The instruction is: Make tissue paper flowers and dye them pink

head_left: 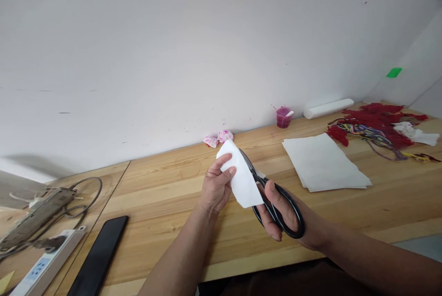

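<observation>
My left hand (218, 183) pinches a piece of white paper (240, 178) between thumb and fingers, above the middle of the table. The scissors (283, 211), with black handles and dark blades, are in my right hand (281, 208), its thumb and fingers through the loops. Their blades lie along the paper's right edge, partly hidden behind it. A small white bit shows beyond the blades. To the right, a stack of white sheets (324, 162) rests on the wooden table (165, 194).
Against the wall stand crumpled pink-stained wads (225, 136), a cup of purple-pink stuff (283, 118) and a white roll (328, 108). Red yarn (380, 118) and coloured cords (369, 134) lie far right. At left are a black phone (100, 254), a white power strip (51, 264) and a grimy one (37, 217).
</observation>
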Demonstrator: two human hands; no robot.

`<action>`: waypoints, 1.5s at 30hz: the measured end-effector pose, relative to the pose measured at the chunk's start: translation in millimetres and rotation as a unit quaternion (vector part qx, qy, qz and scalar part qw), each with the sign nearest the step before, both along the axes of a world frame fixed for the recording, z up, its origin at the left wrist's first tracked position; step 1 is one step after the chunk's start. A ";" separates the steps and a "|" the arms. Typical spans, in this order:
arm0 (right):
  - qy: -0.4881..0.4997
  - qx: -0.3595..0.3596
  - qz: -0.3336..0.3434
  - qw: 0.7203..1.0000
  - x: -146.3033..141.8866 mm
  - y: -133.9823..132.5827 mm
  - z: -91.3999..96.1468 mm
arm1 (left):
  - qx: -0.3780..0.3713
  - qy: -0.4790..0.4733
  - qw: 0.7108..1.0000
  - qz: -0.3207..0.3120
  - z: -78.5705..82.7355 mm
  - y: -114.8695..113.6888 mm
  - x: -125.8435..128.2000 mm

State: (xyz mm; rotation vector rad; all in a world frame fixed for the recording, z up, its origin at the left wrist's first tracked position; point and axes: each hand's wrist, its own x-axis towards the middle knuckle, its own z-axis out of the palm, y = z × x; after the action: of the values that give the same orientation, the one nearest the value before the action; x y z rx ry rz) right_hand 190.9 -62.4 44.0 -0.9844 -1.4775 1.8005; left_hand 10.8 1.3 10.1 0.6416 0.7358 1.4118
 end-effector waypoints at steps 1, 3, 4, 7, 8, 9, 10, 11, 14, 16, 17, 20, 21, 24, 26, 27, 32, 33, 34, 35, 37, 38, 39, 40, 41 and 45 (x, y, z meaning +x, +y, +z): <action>0.005 -0.006 0.005 1.000 0.2 -0.3 -0.3 | 0.000 -0.002 1.000 -0.002 0.1 -0.3 0.1; 0.015 -0.014 0.015 1.000 0.2 -0.5 -0.6 | -0.002 -0.009 1.000 -0.009 0.3 -0.9 0.3; 0.018 -0.015 0.018 1.000 0.1 -0.4 -0.5 | -0.003 -0.011 1.000 -0.012 0.4 -1.3 0.5; 0.021 -0.019 0.021 0.999 -1.3 0.5 1.1 | -0.005 -0.013 1.000 -0.017 0.3 -2.8 1.7; 0.023 -0.023 0.019 0.999 -2.0 1.0 2.0 | -0.004 -0.011 1.000 -0.018 0.4 -3.4 2.3; 0.029 -0.026 0.018 0.999 -2.7 1.6 2.8 | -0.003 -0.010 1.000 -0.020 0.4 -4.0 2.9; 0.035 -0.029 0.015 0.999 -3.3 2.1 3.5 | -0.003 -0.009 1.000 -0.023 0.4 -4.5 3.5; 0.041 -0.029 0.012 0.999 -3.8 2.6 4.0 | -0.003 -0.009 1.000 -0.027 0.4 -4.9 4.2; 0.044 -0.015 0.007 0.999 -3.8 3.4 3.8 | -0.007 -0.013 0.999 -0.036 0.3 -5.5 5.7; 0.032 0.005 0.006 0.999 -2.8 3.3 2.6 | -0.009 -0.011 0.999 -0.038 0.1 -5.4 6.2; 0.025 0.015 0.005 1.000 -2.2 3.0 1.9 | -0.008 -0.007 0.999 -0.039 0.0 -5.4 6.3; 0.005 0.026 -0.007 1.000 -0.5 1.9 0.7 | -0.007 0.000 0.999 -0.041 0.4 -5.2 6.4; -0.001 0.026 -0.011 1.000 -0.2 1.5 0.7 | -0.007 0.000 0.999 -0.040 0.7 -5.2 6.5; -0.016 0.026 -0.018 0.999 0.1 0.7 1.1 | -0.008 -0.002 0.999 -0.039 1.7 -5.2 6.6; -0.018 0.021 -0.016 0.999 -0.2 0.3 1.4 | -0.012 -0.004 0.999 -0.038 1.7 -5.2 6.5; -0.014 0.014 -0.014 1.000 -0.5 0.1 1.6 | -0.015 -0.004 0.999 -0.038 1.5 -5.1 6.2; 0.045 -0.016 0.006 0.999 -1.9 0.0 1.8 | -0.007 0.005 0.999 -0.040 -0.4 -5.5 4.5; 0.050 -0.013 0.011 0.999 -2.0 0.3 1.4 | -0.006 0.010 0.999 -0.044 -0.6 -6.0 4.5; 0.050 -0.009 0.013 0.999 -2.0 0.7 0.8 | -0.006 0.014 0.999 -0.049 -0.7 -6.6 4.5; 0.050 -0.006 0.012 0.999 -2.0 1.2 0.1 | -0.007 0.018 0.998 -0.056 -0.8 -7.3 4.8; 0.047 -0.004 0.005 0.999 -2.1 2.1 -1.3 | -0.011 0.021 0.998 -0.065 -0.9 -8.6 5.5; 0.045 -0.003 0.001 0.999 -2.2 2.5 -1.9 | -0.014 0.020 0.997 -0.067 -1.0 -9.1 5.9; 0.042 -0.002 -0.004 0.999 -2.3 2.7 -2.3 | -0.016 0.018 0.997 -0.067 -1.2 -9.3 6.3; 0.039 0.001 -0.008 0.999 -2.3 2.8 -2.5 | -0.018 0.015 0.998 -0.066 -1.4 -9.4 6.7; 0.035 0.006 -0.009 0.999 -2.3 2.8 -2.6 | -0.020 0.013 0.998 -0.064 -1.6 -9.4 7.2; 0.017 0.024 -0.029 0.999 -1.8 1.9 0.3 | -0.021 0.012 0.998 -0.062 -1.3 -8.7 8.6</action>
State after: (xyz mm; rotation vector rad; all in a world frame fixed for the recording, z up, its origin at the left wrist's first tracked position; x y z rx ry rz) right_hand 189.1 -60.5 44.3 -0.9592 -1.4508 1.7245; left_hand 19.4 -7.4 8.8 0.6625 0.7303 1.2738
